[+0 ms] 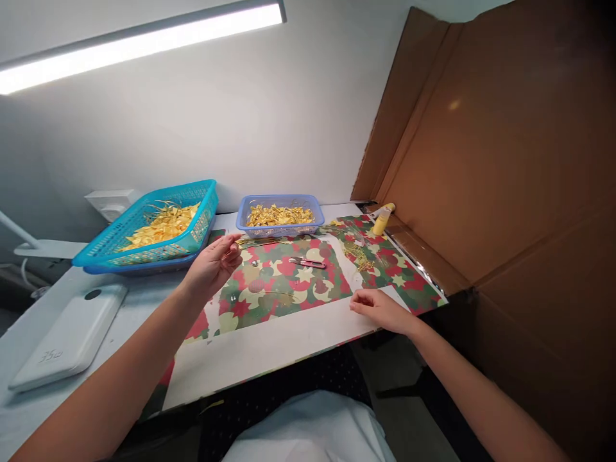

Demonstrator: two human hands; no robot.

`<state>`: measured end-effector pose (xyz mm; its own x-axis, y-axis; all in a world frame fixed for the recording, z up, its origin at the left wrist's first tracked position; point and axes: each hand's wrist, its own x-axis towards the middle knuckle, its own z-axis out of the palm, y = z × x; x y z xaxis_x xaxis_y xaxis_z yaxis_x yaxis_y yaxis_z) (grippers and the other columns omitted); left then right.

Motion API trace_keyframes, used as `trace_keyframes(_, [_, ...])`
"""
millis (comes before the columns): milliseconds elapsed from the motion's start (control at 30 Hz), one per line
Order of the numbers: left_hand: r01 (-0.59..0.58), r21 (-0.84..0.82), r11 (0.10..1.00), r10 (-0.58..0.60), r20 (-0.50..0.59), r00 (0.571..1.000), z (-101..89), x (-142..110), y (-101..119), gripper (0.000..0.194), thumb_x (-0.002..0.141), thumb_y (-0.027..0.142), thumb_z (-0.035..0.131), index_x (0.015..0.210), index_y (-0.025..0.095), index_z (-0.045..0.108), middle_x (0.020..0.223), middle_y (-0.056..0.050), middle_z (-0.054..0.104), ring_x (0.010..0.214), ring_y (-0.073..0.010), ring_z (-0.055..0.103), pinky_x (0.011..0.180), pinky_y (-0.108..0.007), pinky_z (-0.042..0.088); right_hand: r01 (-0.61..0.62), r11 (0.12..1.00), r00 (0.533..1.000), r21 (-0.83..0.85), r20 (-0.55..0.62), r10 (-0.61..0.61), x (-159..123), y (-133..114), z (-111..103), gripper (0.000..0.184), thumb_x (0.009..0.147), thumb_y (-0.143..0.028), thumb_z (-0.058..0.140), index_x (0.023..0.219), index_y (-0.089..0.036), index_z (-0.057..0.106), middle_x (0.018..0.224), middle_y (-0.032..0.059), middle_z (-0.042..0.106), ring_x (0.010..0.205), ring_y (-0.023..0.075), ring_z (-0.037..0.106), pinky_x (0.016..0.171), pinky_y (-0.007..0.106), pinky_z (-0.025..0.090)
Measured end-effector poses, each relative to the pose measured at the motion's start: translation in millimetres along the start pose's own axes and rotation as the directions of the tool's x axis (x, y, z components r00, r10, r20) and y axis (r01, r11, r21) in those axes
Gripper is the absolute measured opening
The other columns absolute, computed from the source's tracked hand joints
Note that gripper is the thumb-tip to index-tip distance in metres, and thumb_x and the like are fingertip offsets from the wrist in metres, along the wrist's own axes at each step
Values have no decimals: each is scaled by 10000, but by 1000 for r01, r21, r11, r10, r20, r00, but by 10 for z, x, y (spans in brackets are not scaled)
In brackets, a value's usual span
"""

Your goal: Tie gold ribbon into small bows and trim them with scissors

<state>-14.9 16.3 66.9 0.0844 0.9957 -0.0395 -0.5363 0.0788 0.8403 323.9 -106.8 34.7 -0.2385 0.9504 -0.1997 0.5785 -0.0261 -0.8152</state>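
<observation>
My left hand (216, 262) is raised over the table's left part, thumb and fingertips pinched together. Whatever it may hold is too small to make out. Right by its fingertips lies a bundle of thin gold stems (262, 242). My right hand (380, 309) is low over the white strip (289, 346) at the front edge, its fingers curled in and closed; I cannot see anything in them. Between the hands lie small thread snips (308, 263) with a reddish handle and a fine thin strand (283, 294) on the patterned table cover (269, 308).
At the back stand a purple-blue basket (280, 228) of gold pieces and, left, a turquoise basket (205, 218) of yellow-gold petal-like pieces. A yellow bottle (380, 223) and tangled gold sprigs (359, 256) sit right. A white power bank (70, 337) lies left. Cardboard (495, 147) walls the right side.
</observation>
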Motion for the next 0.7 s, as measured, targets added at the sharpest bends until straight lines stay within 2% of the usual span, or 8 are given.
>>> trace_keyframes(100, [-28, 1, 1000, 28, 21, 999, -8, -4, 23, 101, 801, 201, 695, 795, 106, 661, 521, 49, 475, 421, -25, 364, 396, -129, 328, 76, 990, 995, -120, -60, -83, 112, -121, 131, 123, 820, -284, 572, 798, -179, 632, 674, -18, 541, 644, 121, 466, 601, 248, 347])
trace_keyframes(233, [-56, 3, 998, 56, 35, 998, 3, -37, 48, 83, 796, 186, 687, 789, 104, 681, 522, 44, 479, 426, -26, 367, 400, -133, 324, 225, 918, 955, -326, -111, -274, 348, -254, 470, 39, 783, -185, 648, 820, -176, 656, 817, 31, 630, 802, 169, 544, 725, 297, 423])
trace_keyframes(333, [-61, -2, 998, 61, 26, 998, -7, -64, 45, 83, 786, 186, 691, 769, 105, 686, 515, 46, 473, 425, -27, 367, 394, -134, 320, 303, 839, 909, -453, -128, -397, 483, -264, 719, 125, 803, -239, 676, 918, -193, 689, 943, 62, 658, 913, 210, 538, 834, 368, 439])
trace_keyframes(400, [-61, -1, 998, 61, 10, 998, -26, -73, 46, 86, 777, 193, 701, 763, 109, 687, 511, 48, 470, 426, -27, 371, 389, -130, 317, 378, 753, 868, -539, -78, -491, 510, -228, 812, 208, 846, -305, 641, 1033, -229, 690, 1051, 68, 659, 986, 237, 518, 928, 441, 404])
trace_keyframes(500, [-70, -6, 998, 70, -27, 997, -90, -86, 65, 79, 763, 197, 715, 765, 122, 689, 516, 49, 486, 434, -30, 390, 399, -126, 348, 427, 673, 834, -604, -25, -552, 462, -139, 824, 266, 903, -333, 559, 1130, -251, 670, 1164, 73, 638, 1062, 253, 492, 1009, 491, 346])
trace_keyframes(600, [-122, -16, 992, 119, -97, 988, -211, -151, 99, 70, 759, 199, 716, 753, 133, 693, 545, 28, 546, 488, -47, 487, 472, -135, 449, 437, 665, 835, -606, -1, -550, 349, -50, 739, 284, 923, -329, 524, 1158, -255, 666, 1242, 74, 606, 1132, 255, 465, 1029, 468, 346])
trace_keyframes(700, [-216, -17, 976, 207, -228, 951, -366, -303, 124, 79, 796, 201, 681, 745, 143, 695, 577, 3, 605, 609, -88, 612, 594, -165, 540, 447, 665, 842, -598, 31, -539, 230, 23, 639, 279, 924, -329, 520, 1150, -275, 675, 1312, 64, 567, 1186, 264, 435, 1014, 454, 367])
